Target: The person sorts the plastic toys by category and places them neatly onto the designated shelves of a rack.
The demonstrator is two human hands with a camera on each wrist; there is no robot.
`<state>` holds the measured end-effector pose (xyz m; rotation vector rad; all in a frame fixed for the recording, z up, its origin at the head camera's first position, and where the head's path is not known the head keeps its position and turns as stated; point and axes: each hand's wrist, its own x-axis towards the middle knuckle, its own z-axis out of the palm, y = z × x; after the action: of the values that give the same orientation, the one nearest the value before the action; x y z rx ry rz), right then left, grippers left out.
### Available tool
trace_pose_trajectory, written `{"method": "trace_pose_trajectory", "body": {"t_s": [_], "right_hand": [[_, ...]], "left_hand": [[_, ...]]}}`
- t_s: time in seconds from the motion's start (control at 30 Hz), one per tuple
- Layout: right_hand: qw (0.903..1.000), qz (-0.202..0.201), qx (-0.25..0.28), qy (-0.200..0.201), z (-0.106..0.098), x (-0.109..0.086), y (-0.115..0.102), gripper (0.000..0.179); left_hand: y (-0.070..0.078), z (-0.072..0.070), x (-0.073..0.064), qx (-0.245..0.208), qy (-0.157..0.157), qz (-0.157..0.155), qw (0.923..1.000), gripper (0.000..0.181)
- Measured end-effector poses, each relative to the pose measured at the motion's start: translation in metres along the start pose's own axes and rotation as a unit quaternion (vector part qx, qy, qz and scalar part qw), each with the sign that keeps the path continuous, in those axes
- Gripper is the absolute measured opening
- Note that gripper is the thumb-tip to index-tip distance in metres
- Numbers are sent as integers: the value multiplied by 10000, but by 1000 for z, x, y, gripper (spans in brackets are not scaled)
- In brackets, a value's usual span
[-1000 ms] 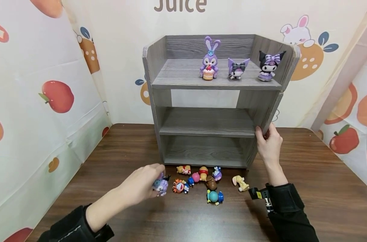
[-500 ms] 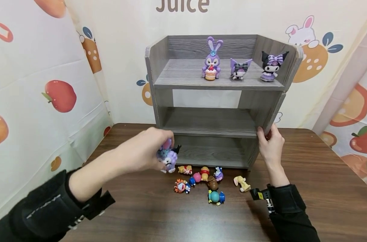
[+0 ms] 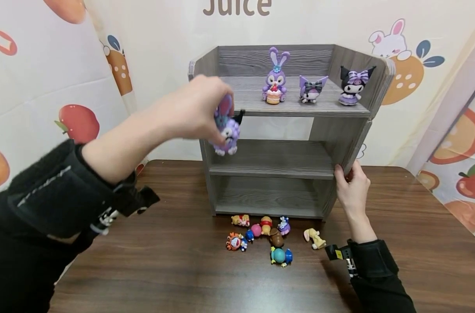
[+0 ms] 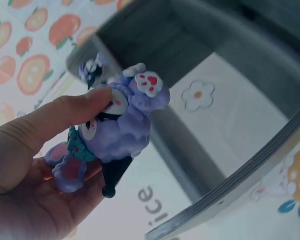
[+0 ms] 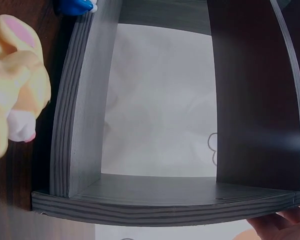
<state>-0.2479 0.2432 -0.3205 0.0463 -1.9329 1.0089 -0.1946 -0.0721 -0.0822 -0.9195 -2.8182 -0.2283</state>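
My left hand [image 3: 198, 108] pinches a purple figurine [image 3: 228, 132] with pink-lined ears and a black pointed tip, held up in front of the shelf's left side at upper-board height. In the left wrist view the thumb presses across the figurine's face [image 4: 117, 107]. My right hand [image 3: 352, 184] grips the right side panel of the grey wooden shelf [image 3: 270, 158], near the middle board. On the top board stand a purple rabbit figurine with a cake [image 3: 274, 84], a small winged purple figurine [image 3: 311, 89] and a black-eared figurine with a striped bow [image 3: 353, 87].
Several small figurines lie on the brown table [image 3: 206, 278] before the shelf, among them a teal and blue one [image 3: 278, 255], an orange one [image 3: 234, 241] and a brown one [image 3: 276, 238]. A pale yellow long-eared figurine [image 3: 314, 238] lies to their right.
My left hand has lifted the purple figurine from just above the table up to the shelf's upper left. My right hand stays on the side panel.
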Motion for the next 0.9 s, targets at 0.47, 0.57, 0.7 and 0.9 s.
{"method": "trace_pose_trajectory", "body": {"t_s": [0.47, 0.57, 0.7, 0.9], "right_hand": [[10000, -28, -17, -21, 0, 0, 1, 17], [10000, -32, 0, -28, 0, -1, 0, 17], [10000, -38, 14, -38, 0, -1, -1, 16], [10000, 2, 37, -83, -1, -2, 0, 17]], "left_hand": [[-18, -27, 59, 240, 496, -675, 9962, 49], [-19, -25, 67, 231, 364, -800, 9959, 49], [-22, -22, 76, 161, 188, -983, 9949, 50], [-30, -23, 89, 51, -47, -1186, 9929, 56]]}}
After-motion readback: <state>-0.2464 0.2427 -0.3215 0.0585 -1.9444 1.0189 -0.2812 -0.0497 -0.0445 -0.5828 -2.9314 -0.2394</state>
